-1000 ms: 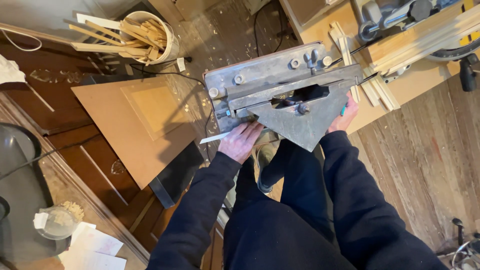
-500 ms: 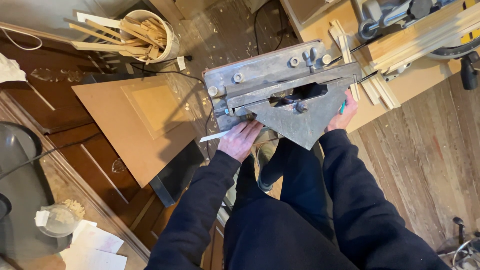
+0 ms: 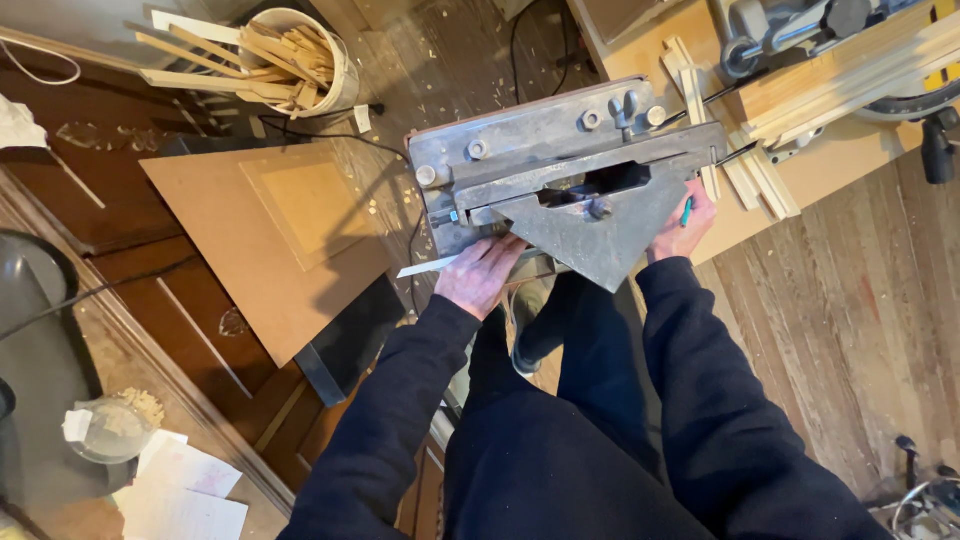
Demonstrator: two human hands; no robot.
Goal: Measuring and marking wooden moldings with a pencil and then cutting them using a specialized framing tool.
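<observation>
Metal cutting machine (image 3: 570, 180), grey and bolted, seen from above at the centre of the view, with a triangular plate pointing toward 6 o'clock. The left hand (image 3: 480, 275) is laid flat at the machine's 7 o'clock edge, fingers narrowly spread and pressed on a thin pale strip (image 3: 428, 267) whose free end juts out toward 9 o'clock. The right hand (image 3: 682, 225) is placed at the machine's 4 o'clock side, curled around a small teal object (image 3: 687, 211), too little of it being shown for it to be identified. A brown board (image 3: 270, 230) is seen lying at 9 o'clock of the machine, and a bucket (image 3: 320, 55) filled with wooden offcuts at 11 o'clock. Pale wooden strips (image 3: 740, 165) are stacked on the workbench (image 3: 860, 150) at 3 o'clock.
</observation>
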